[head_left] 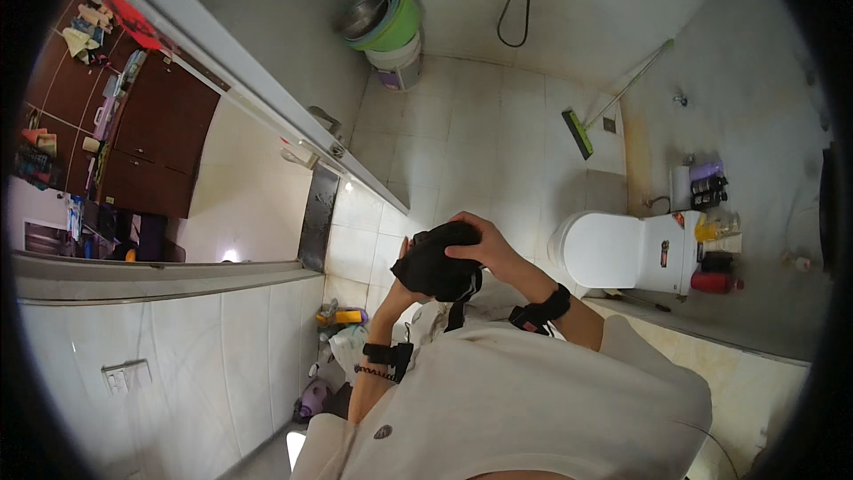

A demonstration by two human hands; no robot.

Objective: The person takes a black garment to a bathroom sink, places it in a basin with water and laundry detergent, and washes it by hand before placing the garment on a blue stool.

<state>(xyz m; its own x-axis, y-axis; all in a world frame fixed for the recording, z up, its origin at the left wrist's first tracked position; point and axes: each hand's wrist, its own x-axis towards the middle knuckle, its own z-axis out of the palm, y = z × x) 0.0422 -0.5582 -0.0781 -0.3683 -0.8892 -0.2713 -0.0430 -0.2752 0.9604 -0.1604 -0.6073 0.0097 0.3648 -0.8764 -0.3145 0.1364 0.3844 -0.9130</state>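
Note:
In front of my body I hold a bundled black cloth item (437,260) with white trim along its lower right edge; its exact kind does not show. My right hand (482,244) grips it from the right, with the thumb on top and the fingers round the far side. Most of my left hand (407,290) is hidden beneath and behind the bundle on its left, where it supports and grips the cloth. Black bands circle both wrists, the left one (388,354) and the right one (544,309).
To my right stands a white toilet (613,251) with bottles (711,187) beside its tank. A green squeegee (577,133) leans against the far wall. Stacked basins (395,18) top a bucket (395,67). An open door (258,62) is at left; cleaning items (342,316) lie near my left arm.

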